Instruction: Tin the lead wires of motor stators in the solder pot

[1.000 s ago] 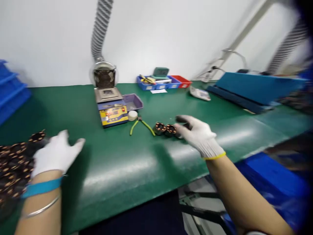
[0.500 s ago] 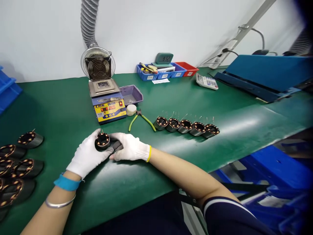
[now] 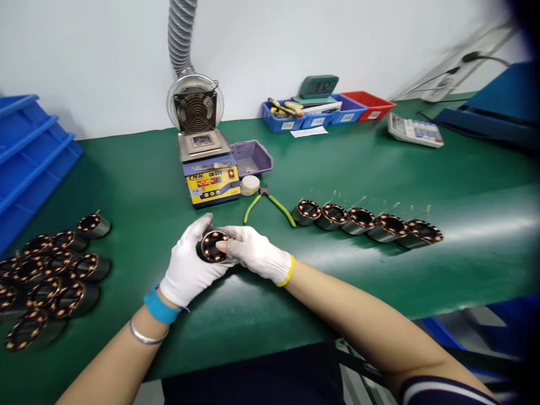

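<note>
Between my gloved hands is a motor stator, a black ring with copper windings, its open end facing up. My left hand wraps round its left side and underside. From the right, my right hand grips it too, with the thumb over the rim at the opening. A pair of green-handled cutting pliers lies open on the table just beyond my right hand. Behind my hands stands a yellow and blue solder pot with a lit red display.
A row of stators with upright wire ends stands to the right; several more stators cluster at left. Around the back are blue crates, a purple tray, a round white tub, small bins, a clock and a calculator.
My view has swung left, so the scene sits further right. The right thumb has moved onto the stator's rim, and the right hand now closes on the stator.
</note>
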Action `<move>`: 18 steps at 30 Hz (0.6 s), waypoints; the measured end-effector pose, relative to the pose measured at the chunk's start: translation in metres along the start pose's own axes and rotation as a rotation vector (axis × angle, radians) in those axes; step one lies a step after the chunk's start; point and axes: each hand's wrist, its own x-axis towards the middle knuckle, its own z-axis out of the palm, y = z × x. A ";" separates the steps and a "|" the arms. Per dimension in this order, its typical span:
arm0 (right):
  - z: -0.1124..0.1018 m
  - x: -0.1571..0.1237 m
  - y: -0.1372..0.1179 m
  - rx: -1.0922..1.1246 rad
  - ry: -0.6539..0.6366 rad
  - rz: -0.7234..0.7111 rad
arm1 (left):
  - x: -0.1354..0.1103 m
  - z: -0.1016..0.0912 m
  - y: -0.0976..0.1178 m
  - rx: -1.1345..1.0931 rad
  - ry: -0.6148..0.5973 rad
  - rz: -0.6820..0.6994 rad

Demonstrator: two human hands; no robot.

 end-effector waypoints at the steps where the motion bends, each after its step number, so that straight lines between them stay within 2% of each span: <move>1: 0.005 -0.002 -0.001 0.040 0.030 -0.010 | 0.000 0.001 0.000 -0.067 -0.015 -0.057; 3: 0.014 -0.007 -0.006 -0.058 0.107 -0.024 | -0.002 0.000 -0.004 -0.171 -0.080 -0.085; 5: 0.021 -0.013 -0.011 -0.339 0.238 -0.058 | -0.004 -0.001 -0.010 -0.206 -0.097 -0.061; 8: 0.023 -0.020 -0.013 -0.705 0.422 -0.194 | -0.005 -0.002 -0.014 -0.169 -0.061 -0.080; 11: 0.020 -0.021 -0.008 -0.796 0.452 -0.327 | 0.000 -0.005 -0.010 -0.099 -0.075 -0.194; 14: 0.014 -0.017 -0.004 -0.816 0.477 -0.371 | 0.006 -0.015 0.000 -0.158 -0.257 -0.334; 18: 0.005 -0.012 -0.008 -0.764 0.554 -0.308 | 0.009 -0.046 0.009 -0.395 -0.577 -0.502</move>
